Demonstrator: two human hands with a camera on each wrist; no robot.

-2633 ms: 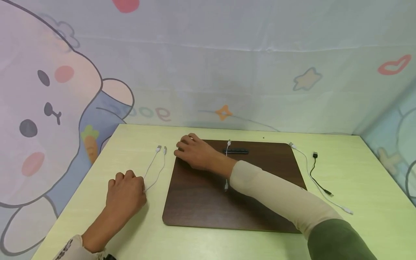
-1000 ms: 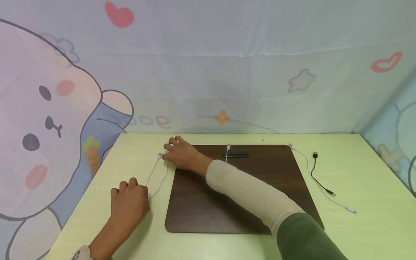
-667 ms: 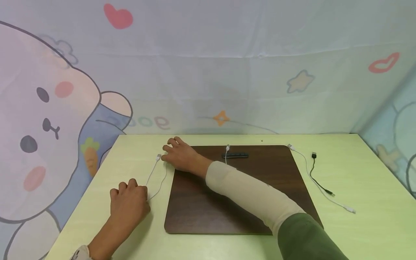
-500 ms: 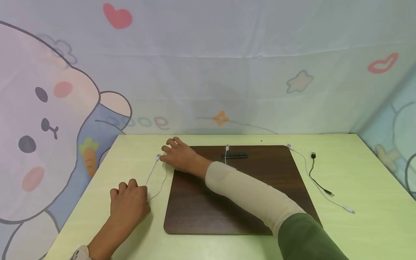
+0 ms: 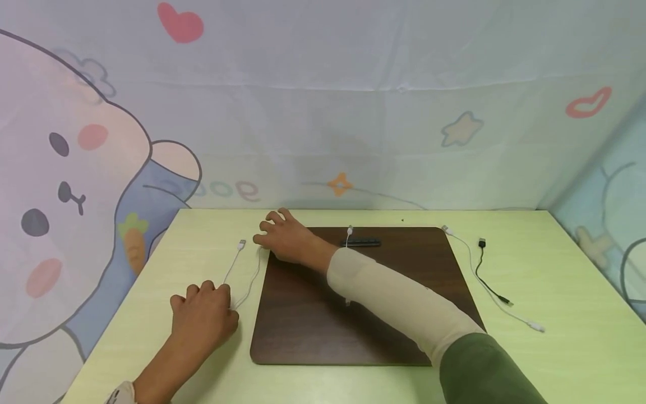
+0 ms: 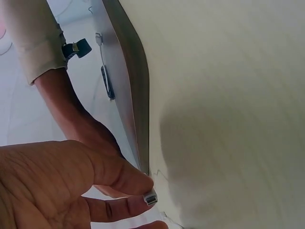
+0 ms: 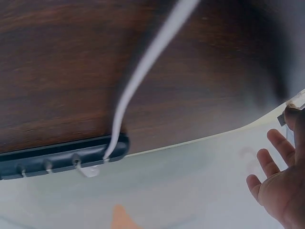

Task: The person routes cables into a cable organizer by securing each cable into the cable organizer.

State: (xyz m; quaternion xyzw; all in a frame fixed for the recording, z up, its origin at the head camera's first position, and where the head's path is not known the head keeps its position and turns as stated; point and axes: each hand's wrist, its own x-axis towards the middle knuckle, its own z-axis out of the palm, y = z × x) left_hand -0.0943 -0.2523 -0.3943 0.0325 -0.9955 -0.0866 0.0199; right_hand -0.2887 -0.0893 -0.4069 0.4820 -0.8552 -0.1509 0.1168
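Note:
My left hand [image 5: 204,315] is low over the table, left of a dark brown board [image 5: 303,331]. In the left wrist view its thumb and a finger pinch a small connector [image 6: 150,198]. From that hand a white cable [image 5: 250,286] runs up to my right hand [image 5: 285,238] at the board's far left corner. The right wrist view shows the right hand pinching a plug [image 7: 282,119], partly cut off, with its other fingers spread. Another white end with a USB plug [image 5: 241,244] lies beside it, leading back to the left hand. Whether these are one cable or two, I cannot tell.
A dark slotted cable holder [image 7: 57,155] sits at the board's far edge, with a white cable [image 7: 138,78] in its end slot. Right of the board lie a white cable [image 5: 471,264] and a short black cable [image 5: 479,272]. A printed cloth backdrop [image 5: 328,112] hangs behind the table.
From the board's corner my right hand has moved left to the cable end and taken hold of it. It has since shifted slightly right. My left hand has barely moved.

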